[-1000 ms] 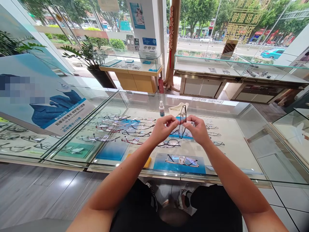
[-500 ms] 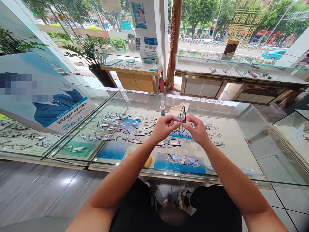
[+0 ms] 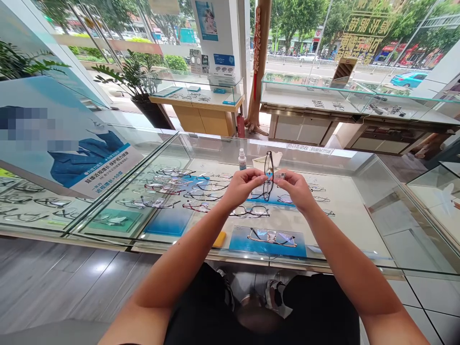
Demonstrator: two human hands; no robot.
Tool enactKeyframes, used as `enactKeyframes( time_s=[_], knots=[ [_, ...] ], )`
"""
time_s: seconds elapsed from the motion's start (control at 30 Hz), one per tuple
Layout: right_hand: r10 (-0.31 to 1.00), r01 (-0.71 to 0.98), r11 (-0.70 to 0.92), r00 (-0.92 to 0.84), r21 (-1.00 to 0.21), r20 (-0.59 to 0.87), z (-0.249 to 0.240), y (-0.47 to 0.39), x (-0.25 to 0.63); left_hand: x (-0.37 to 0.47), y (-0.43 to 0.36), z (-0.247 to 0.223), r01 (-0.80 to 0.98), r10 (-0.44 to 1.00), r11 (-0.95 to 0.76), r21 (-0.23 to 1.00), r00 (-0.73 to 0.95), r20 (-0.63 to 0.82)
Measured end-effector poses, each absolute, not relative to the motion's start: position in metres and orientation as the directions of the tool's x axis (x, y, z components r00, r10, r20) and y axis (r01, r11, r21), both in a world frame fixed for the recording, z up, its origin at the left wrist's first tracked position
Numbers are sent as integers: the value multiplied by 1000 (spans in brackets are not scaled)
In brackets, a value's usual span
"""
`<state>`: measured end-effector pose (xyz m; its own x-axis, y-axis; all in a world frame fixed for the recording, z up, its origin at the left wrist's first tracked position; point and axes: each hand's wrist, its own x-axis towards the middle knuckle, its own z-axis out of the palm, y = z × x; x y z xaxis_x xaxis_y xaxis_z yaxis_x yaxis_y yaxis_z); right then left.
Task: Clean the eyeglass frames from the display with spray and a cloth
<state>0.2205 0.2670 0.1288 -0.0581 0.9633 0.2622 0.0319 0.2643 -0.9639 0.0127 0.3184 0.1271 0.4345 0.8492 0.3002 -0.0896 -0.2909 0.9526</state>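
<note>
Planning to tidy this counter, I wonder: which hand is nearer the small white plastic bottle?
Left. The left hand is just on the near side of the small white plastic bottle; the right hand is farther off, to its right.

Showcase [image 3: 345, 235] smooth, glossy glass; held spectacles [image 3: 268, 191] glossy, perhaps plastic.

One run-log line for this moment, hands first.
left hand: pinching dark-framed glasses | right hand: at glasses, beside tag | glasses: on end above display case | beyond: bottle, cloth
</note>
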Motion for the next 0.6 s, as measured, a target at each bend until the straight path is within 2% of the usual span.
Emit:
enactKeyframes(
  time_s=[0.43,0.6],
  knots=[
    [972,6,229,-64,-974,228,130,268,223,12,320,126,-119,844,-283,952,441,306],
    [987,-57,161,-14,-985,162,131,269,224,11,322,126,-137,871,-276,951,382,308]
  ],
)
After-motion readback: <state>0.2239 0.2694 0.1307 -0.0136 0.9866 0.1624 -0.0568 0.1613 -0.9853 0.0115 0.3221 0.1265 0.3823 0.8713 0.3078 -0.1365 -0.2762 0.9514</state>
